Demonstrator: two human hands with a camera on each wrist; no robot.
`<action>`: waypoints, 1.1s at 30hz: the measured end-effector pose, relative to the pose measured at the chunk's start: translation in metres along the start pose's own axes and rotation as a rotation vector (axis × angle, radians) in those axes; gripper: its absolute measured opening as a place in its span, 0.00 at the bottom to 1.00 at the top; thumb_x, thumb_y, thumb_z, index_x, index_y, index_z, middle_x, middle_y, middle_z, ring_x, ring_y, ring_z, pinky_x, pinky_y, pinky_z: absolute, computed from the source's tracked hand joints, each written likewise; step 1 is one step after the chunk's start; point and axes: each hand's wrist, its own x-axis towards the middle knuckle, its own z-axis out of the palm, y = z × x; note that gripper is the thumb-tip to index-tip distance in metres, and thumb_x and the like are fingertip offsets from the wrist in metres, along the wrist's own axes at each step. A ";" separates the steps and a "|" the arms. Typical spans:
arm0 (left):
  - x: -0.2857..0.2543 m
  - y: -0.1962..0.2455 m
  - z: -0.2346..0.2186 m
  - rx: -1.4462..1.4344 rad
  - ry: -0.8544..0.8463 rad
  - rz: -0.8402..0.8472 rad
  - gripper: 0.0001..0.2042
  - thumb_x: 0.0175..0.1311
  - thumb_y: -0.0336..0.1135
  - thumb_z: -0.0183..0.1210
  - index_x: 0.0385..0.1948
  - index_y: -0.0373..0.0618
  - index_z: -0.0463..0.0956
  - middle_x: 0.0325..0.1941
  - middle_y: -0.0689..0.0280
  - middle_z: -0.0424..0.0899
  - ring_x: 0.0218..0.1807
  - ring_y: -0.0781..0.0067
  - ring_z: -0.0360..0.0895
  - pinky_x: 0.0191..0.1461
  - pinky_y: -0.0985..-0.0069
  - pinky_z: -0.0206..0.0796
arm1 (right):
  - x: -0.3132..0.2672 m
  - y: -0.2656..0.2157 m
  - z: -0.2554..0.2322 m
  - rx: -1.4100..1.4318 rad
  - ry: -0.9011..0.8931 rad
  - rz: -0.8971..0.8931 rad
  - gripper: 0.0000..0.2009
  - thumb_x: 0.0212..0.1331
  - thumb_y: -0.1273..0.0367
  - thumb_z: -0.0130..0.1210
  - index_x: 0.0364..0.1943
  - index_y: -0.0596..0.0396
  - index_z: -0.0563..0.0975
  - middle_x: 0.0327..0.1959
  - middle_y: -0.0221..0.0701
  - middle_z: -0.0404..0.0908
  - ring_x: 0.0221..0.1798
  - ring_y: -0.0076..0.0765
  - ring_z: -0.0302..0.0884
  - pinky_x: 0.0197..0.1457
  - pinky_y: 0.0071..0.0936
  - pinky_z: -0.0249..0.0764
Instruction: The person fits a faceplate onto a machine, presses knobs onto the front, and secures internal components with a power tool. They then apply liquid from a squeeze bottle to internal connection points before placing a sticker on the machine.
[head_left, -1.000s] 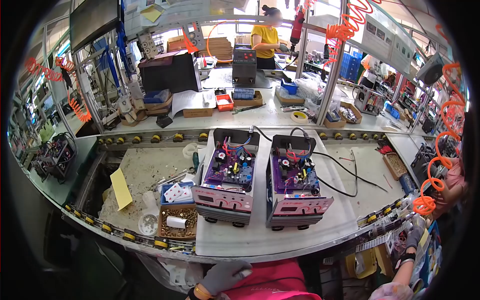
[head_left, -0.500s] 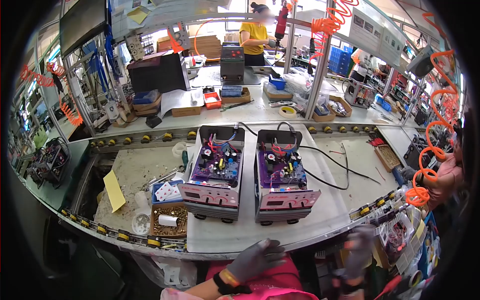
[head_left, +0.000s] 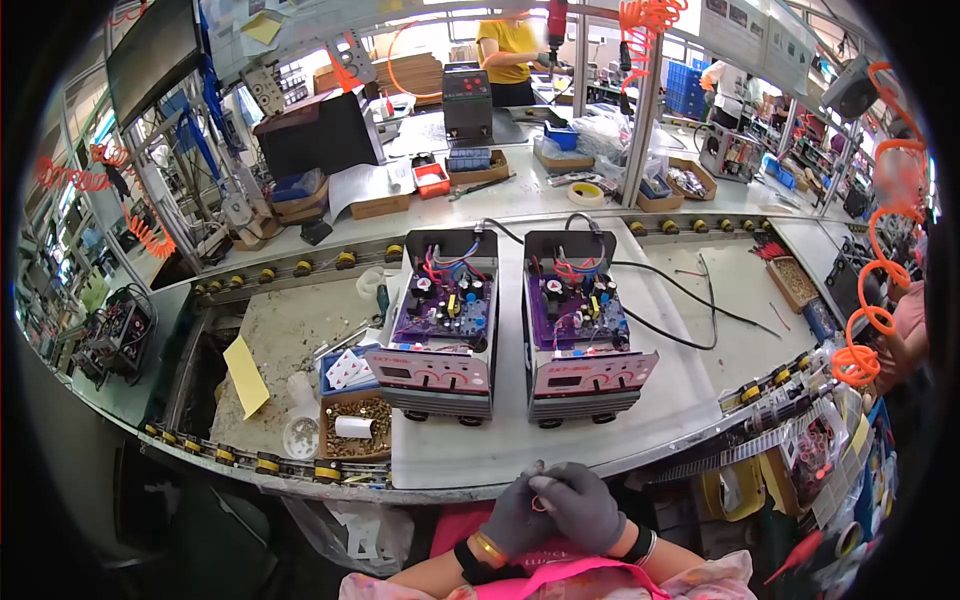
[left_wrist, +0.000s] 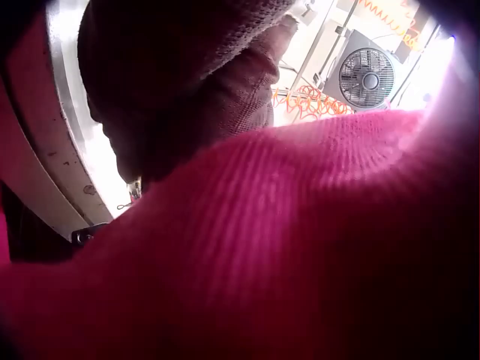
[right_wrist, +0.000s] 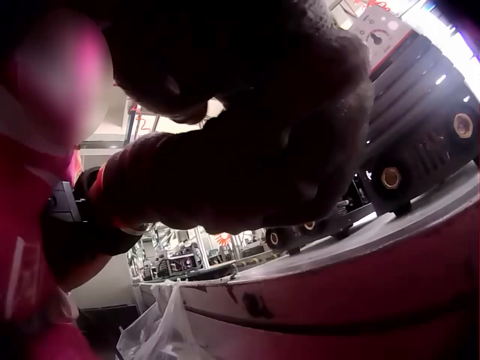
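Both gloved hands meet in front of my body, just below the table's front edge. My left hand has its fingers curled up against the right. My right hand overlaps it, fingers bent inward. Between them shows a small red ring-shaped piece, mostly hidden by the gloves. Beyond the hands, two open-topped machines stand side by side on a white board: the left machine and the right machine, each with a purple circuit board and a front panel with knobs. Dark gloves and pink cloth fill much of both wrist views.
Left of the machines sit a box of brass fittings and a blue tray of printed labels. A black cable trails rightward. Bins with reddish parts stand at the lower right. A roller rail runs along the front.
My right hand has come from the bins at the right to the middle and met the left hand. The left hand has risen from low in the view. The red piece now shows between them.
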 end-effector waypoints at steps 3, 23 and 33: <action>-0.010 -0.014 0.026 1.429 0.086 0.397 0.13 0.69 0.40 0.49 0.48 0.42 0.72 0.45 0.65 0.77 0.46 0.72 0.75 0.55 0.75 0.66 | 0.008 -0.010 -0.028 0.019 0.198 -0.003 0.14 0.51 0.72 0.62 0.43 0.59 0.76 0.36 0.40 0.78 0.36 0.45 0.78 0.38 0.31 0.76; -0.004 0.007 0.023 0.152 0.235 0.010 0.12 0.64 0.30 0.51 0.47 0.41 0.71 0.43 0.60 0.75 0.37 0.71 0.69 0.31 0.81 0.63 | 0.035 0.031 -0.088 -0.003 0.588 0.175 0.11 0.50 0.80 0.59 0.40 0.57 0.80 0.39 0.37 0.76 0.34 0.32 0.77 0.37 0.22 0.75; -0.010 0.004 0.043 0.417 0.302 0.023 0.15 0.64 0.30 0.50 0.52 0.41 0.70 0.44 0.60 0.76 0.38 0.72 0.70 0.33 0.79 0.64 | 0.050 0.045 -0.079 -0.264 0.521 0.066 0.17 0.46 0.80 0.61 0.43 0.56 0.77 0.37 0.36 0.75 0.35 0.37 0.78 0.36 0.28 0.77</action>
